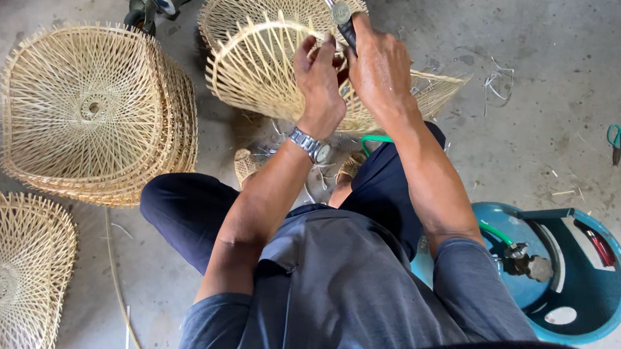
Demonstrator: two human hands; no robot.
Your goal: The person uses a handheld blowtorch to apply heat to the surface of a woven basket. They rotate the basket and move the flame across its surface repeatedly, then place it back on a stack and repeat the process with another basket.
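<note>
Two hands worked above the blue gas cylinder (577, 295): left hand (319, 78) gripped the woven bamboo basket (259, 73) rim, right hand (380, 64) clenched the torch (343, 20). Keeping the basket steady seemed best.

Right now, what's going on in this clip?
A seated person is working on a woven cane basket held above their knees. The left hand grips its rim, fingers curled over the edge. The right hand holds a dark-handled metal tool against the weave. A stack of similar baskets sits on the concrete floor, with another basket nearby, a blue gas cylinder and green-handled scissors.
</note>
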